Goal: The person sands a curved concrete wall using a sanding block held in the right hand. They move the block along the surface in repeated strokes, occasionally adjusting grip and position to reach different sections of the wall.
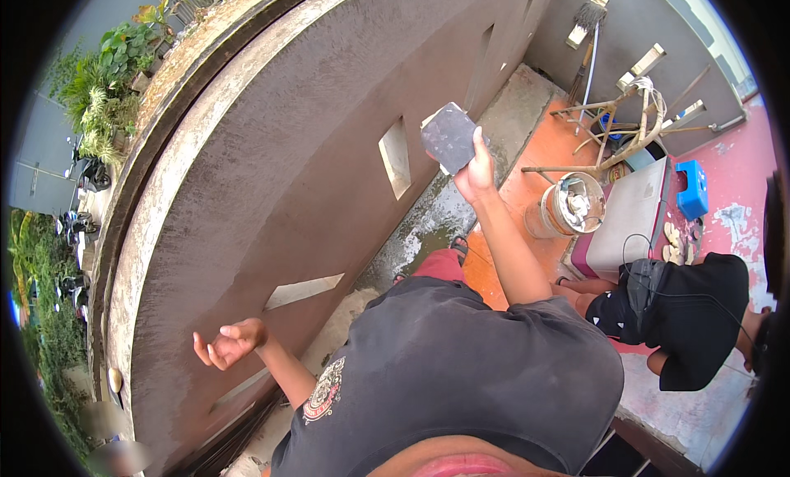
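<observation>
A dark grey rectangular pad, possibly sandpaper over a pale backing, is gripped in my right hand. My thumb lies along its near edge, and the other fingers are mostly hidden beneath it. Whether the pad touches the wall is unclear. My left hand is empty, with its palm turned up and fingers loosely curled. Behind it rises a brownish-grey plastered wall, pierced by angular openings such as this diamond-shaped one.
A bucket holding whitish stuff stands on the orange floor. Beyond it are a bamboo frame and a blue plastic stool. To my right, another person in black bends over. Wet cement ground runs along the wall's foot.
</observation>
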A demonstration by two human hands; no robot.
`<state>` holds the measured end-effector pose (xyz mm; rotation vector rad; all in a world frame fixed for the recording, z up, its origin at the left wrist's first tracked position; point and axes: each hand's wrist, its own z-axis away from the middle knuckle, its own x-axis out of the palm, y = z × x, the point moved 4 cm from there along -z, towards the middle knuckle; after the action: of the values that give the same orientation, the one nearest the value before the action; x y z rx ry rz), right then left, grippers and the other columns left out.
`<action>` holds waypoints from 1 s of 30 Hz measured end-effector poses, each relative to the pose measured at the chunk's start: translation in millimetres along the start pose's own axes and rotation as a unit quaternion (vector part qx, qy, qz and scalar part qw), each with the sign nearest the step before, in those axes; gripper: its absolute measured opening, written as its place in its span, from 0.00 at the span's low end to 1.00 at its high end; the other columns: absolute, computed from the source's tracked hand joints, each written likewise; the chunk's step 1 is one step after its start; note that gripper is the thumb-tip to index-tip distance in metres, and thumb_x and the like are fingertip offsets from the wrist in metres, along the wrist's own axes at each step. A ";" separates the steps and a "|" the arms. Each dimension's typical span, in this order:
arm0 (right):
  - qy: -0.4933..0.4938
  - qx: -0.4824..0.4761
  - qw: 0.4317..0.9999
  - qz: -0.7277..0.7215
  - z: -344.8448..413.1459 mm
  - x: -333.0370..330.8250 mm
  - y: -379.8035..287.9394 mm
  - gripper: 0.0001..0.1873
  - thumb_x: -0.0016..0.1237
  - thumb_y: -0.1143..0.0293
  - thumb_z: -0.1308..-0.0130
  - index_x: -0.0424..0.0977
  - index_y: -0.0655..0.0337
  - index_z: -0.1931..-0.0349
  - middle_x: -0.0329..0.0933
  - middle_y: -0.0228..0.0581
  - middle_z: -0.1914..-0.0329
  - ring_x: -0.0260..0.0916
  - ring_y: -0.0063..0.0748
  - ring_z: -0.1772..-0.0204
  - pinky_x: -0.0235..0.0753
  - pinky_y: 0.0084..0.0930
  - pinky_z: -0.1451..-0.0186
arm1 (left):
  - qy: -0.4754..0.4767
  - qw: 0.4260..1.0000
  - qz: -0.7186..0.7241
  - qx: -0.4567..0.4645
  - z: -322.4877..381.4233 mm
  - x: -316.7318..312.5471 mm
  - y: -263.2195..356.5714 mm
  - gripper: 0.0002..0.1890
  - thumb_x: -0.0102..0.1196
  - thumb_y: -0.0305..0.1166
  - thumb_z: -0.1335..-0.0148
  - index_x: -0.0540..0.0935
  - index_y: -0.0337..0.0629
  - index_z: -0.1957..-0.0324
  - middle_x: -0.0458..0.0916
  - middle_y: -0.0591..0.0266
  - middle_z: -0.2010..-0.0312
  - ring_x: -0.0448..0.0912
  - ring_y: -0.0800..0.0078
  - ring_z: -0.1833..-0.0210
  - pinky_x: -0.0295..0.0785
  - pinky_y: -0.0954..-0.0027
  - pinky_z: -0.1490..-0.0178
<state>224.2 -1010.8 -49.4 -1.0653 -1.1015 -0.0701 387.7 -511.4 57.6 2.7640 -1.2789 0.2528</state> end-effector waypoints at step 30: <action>-0.242 0.066 0.944 0.214 -26.3 -33.0 -138.3 0.50 0.54 0.51 0.31 0.43 0.60 0.16 0.44 0.45 0.13 0.42 0.49 0.12 0.50 0.52 0.18 | -0.297 0.683 0.441 -0.501 108.1 261.2 385.2 0.07 0.60 0.18 0.31 0.80 0.33 0.52 0.85 0.57 0.56 0.83 0.73 0.54 0.77 0.70 0.49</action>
<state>153.0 -1118.0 16.5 -1.2110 -1.2620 0.6357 272.5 -971.8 2.9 1.1444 -1.9394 -1.0572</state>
